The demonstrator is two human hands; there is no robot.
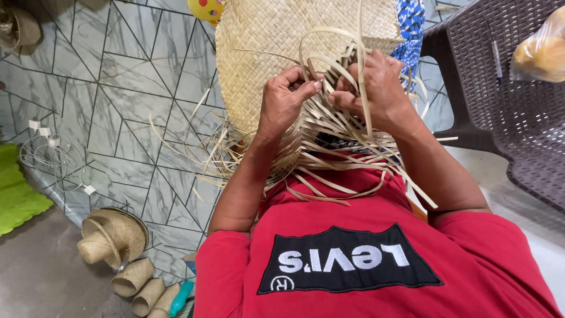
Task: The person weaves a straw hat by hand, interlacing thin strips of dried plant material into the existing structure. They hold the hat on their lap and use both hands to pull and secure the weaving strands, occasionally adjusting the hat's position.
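We pinch loose straw strips (347, 147) in the closed fingers of our left hand (285, 103) and right hand (376, 88), the woven palm mat (265, 47) running lengthwise away from us.

A: What are the hands doing?

B: Both work at the frayed edge of a woven straw mat (265, 41). The left hand (284, 101) pinches loose straw strips (341, 141) between thumb and forefinger; the right hand (376, 88), just beside it, has its fingers closed over more strips.

A: And around the mat?

B: Below it, the person's red shirt (353, 259). To the mat's right, a dark plastic wicker chair (506, 100) carrying a clear bag (541, 50) of something yellow. Well to the mat's lower left, a finished straw hat (112, 235) lies on the floor, with small woven cups (141, 282) just beside it and a green mat (17, 194) farther left.
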